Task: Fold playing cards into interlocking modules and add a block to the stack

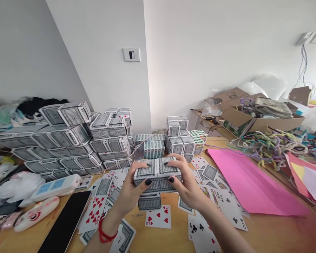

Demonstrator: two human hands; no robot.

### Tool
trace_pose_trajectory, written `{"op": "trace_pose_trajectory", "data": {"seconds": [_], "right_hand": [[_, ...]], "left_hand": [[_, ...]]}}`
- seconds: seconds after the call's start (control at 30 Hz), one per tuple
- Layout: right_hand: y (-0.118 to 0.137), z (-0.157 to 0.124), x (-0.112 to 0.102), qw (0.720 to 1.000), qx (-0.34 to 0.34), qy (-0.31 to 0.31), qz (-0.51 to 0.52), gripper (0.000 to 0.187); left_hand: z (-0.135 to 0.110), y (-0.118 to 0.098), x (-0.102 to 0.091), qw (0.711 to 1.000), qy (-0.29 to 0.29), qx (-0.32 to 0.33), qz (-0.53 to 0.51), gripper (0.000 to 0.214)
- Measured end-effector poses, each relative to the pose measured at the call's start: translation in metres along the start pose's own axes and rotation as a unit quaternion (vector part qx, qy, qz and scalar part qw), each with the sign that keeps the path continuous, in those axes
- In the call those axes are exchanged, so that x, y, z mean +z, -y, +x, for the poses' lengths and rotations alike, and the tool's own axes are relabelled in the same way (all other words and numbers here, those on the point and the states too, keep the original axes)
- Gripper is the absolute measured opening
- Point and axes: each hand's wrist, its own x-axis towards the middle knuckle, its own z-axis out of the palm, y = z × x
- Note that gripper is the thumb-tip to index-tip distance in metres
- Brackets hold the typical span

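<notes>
A block of joined playing-card cubes (158,172), with grey patterned card backs outward, is gripped between my two hands above the table. My left hand (134,189) wraps its left end, thumb on the near face and fingers over the top. On the right end, my right hand (185,179) holds it the same way. Just below the block shows another card cube (149,202); whether the two touch I cannot tell. A five of hearts (158,217) lies face up near it. Loose playing cards (96,209) are scattered on both sides of my hands.
Stacked card cubes (73,137) rise at the left, with a smaller stack (180,137) behind my hands. Green-striped card boxes (154,149) sit between them. A phone (65,221), a power strip (56,189), pink paper (247,182) and tangled cords (276,144) lie around.
</notes>
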Motion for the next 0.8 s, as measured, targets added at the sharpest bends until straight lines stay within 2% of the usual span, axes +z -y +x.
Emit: {"op": "trace_pose_trajectory", "data": {"seconds": [0.13, 0.37, 0.57, 0.8], "right_hand": [[0.001, -0.002, 0.003, 1.0, 0.01, -0.02, -0.002, 0.015], [0.0, 0.002, 0.004, 0.996, 0.087, -0.035, -0.003, 0.021], [0.0, 0.006, 0.0, 0.988, 0.141, 0.002, 0.06, 0.026], [-0.002, 0.004, 0.008, 0.973, 0.213, -0.018, 0.088, 0.032]], "left_hand": [[-0.002, -0.004, 0.002, 1.0, -0.003, -0.016, 0.008, 0.022], [-0.002, -0.013, 0.014, 0.997, -0.037, -0.068, 0.003, 0.017], [0.002, -0.015, 0.016, 0.996, -0.036, -0.08, 0.006, 0.019], [0.003, -0.024, 0.019, 0.98, -0.041, -0.183, -0.063, 0.023]]}}
